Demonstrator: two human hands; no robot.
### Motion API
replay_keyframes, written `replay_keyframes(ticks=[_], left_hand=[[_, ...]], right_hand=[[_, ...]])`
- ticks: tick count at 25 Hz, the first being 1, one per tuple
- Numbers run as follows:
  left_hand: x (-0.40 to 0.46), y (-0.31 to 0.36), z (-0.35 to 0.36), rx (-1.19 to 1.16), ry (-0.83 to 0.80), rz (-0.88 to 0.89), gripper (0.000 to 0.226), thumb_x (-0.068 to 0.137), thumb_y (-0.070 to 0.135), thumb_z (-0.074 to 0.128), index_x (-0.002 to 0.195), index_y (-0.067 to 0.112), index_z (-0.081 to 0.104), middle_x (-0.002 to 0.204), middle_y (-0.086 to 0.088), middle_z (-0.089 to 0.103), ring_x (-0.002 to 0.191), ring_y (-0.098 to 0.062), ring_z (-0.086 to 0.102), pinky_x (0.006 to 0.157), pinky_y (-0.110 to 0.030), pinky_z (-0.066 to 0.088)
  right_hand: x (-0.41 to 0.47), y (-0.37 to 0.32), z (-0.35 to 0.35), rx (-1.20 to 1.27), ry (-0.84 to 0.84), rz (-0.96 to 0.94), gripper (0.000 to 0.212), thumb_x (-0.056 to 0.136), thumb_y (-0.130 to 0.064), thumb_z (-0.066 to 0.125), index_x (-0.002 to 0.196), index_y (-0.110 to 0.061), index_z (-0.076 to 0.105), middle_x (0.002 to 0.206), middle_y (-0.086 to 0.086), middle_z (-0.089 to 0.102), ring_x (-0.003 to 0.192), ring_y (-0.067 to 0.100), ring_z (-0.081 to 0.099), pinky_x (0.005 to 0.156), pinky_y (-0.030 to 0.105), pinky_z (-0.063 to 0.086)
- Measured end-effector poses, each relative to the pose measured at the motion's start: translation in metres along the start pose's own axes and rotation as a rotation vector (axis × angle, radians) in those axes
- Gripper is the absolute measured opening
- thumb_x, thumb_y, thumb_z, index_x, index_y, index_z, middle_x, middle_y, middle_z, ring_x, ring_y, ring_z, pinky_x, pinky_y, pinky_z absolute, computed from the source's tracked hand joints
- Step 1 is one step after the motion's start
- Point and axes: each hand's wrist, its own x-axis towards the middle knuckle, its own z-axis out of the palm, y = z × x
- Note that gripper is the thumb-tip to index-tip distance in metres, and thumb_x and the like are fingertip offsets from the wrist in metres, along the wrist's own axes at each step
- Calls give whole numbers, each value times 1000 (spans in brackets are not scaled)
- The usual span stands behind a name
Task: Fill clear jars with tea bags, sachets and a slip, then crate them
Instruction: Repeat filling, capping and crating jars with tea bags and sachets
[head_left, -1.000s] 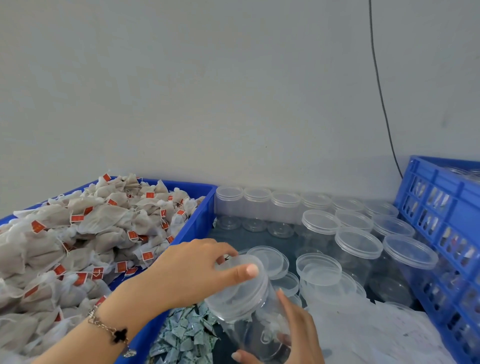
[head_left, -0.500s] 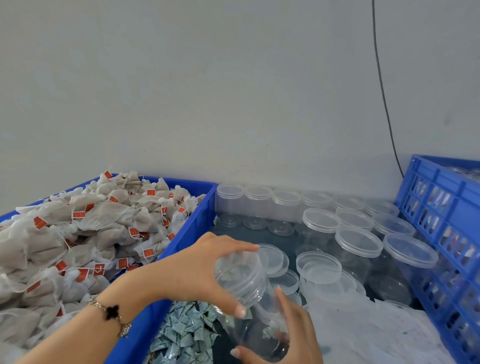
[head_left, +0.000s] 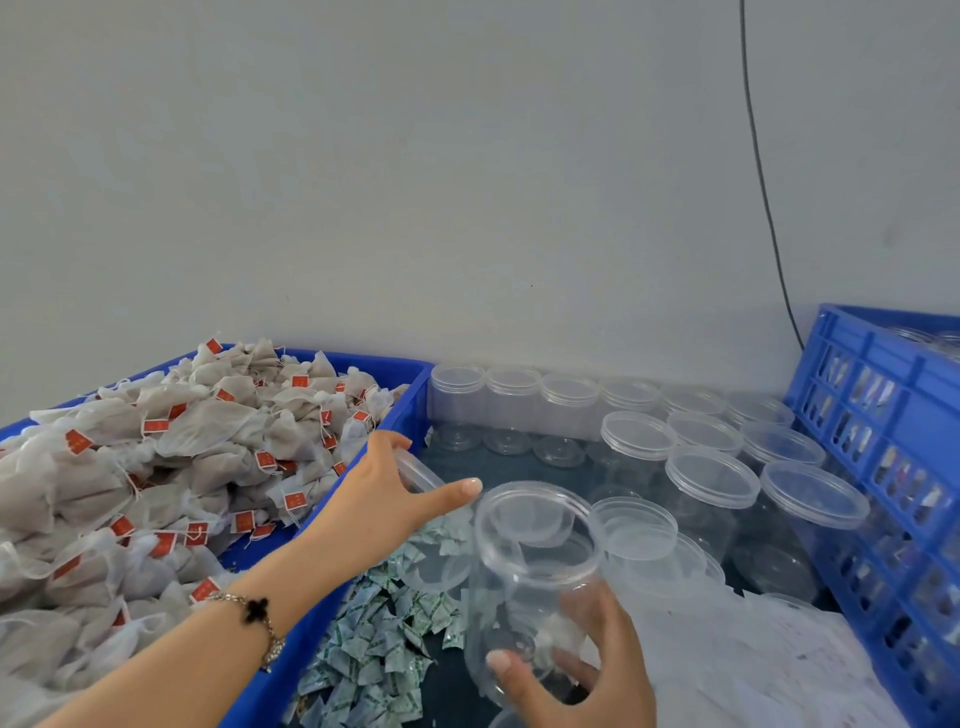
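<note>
Tea bags, white mesh pouches with red tags, heaped in blue plastic bin at far left. Left hand pinches clear round lid just off the jar. Green-printed sachets lie below. Clear plastic jar, open-mouthed, tilted, nearly empty, gripped at base by right hand. Judged step: lid removal done; next, set lid down, load bags. Blue slatted crate at right.

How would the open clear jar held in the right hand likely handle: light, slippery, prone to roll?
The open jar looks thin-walled and nearly empty, so probably light. Its smooth clear wall may be slippery; the right hand wraps its lower part. Being round, it would likely roll if laid down.
</note>
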Motion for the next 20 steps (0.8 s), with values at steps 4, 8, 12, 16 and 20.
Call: replay_keyframes(ticks=[4,8,12,16,20], left_hand=[[2,-7,7,149,-60,-38,123,42,90,48,142,19,34,104,10,55,76,3,53,58,-16,37],[13,-14,14,280,-21,-68,114,62,76,64,148,11,27,147,-5,29,99,-7,41,79,-19,35],[17,-22,18,117,-199,-103,123,69,65,70,154,17,-4,161,-8,4,144,-23,21,109,-34,29],[14,-23,18,320,-198,42,97,82,59,62,154,21,9,161,-4,9,146,-19,16,112,-30,23],[16,-15,-4,308,72,161,39,93,36,59,129,23,56,124,10,61,111,-4,56,92,-17,42]], right_hand=[[0,-2,-3,156,214,-80,87,38,-50,79,118,-42,46,111,-25,62,103,-7,59,78,8,49],[0,-3,-2,167,253,-47,87,39,-35,79,114,-52,39,122,-14,52,114,7,52,95,30,45],[-1,-3,-3,167,199,2,89,41,-28,80,121,-42,42,122,-11,51,115,14,51,101,43,43],[-2,-5,-3,207,180,37,95,41,-33,80,129,-29,44,121,-3,55,112,14,53,95,41,47],[-1,-4,-4,207,130,47,93,48,-10,90,128,-26,46,121,-6,55,112,12,53,88,24,43]])
